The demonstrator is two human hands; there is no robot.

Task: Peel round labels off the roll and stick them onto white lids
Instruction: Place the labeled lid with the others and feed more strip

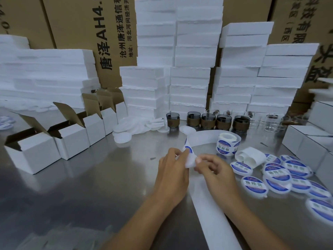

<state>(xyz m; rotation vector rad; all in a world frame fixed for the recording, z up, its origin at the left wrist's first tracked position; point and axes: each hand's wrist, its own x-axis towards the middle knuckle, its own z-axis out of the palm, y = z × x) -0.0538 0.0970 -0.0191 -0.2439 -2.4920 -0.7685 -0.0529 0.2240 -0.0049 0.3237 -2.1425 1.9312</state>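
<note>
Stainless-steel worktable (90,177), labelling station, work in progress.

Item 1: roll of round blue-and-white labels (228,144), lying on the table just beyond the hands, with plenty of stock on it. Its white paper backing strip (212,213) loops from the roll to the hands, then trails bare toward the near edge.

Item 2: left hand (173,170), fingers curled, pinching one round blue-and-white label (188,149) at the bend of the strip. The label looks partly lifted and not yet free.

Item 3: right hand (214,168), fingers curled, thumb pressed on a white round plastic lid (189,162) held between both hands, just under the label. Whether label and lid touch cannot be told.

Item 4, finished stock: heap of labelled white lids (277,174), a dozen or so, overlapping on the table to the right of the hands.

Item 5, pending stock: heap of plain white lids (129,130) across the table to the left, beside a row of open white cardboard boxes (72,139).

Item 6: dark glass jars with brown bands (209,120) and clear glass jars (270,120), standing before stacks of white foam blocks (191,78).

Assessment: the task is judged mid-run. One lid is in hand, while the plain heap and most of the roll are left to do.
</note>
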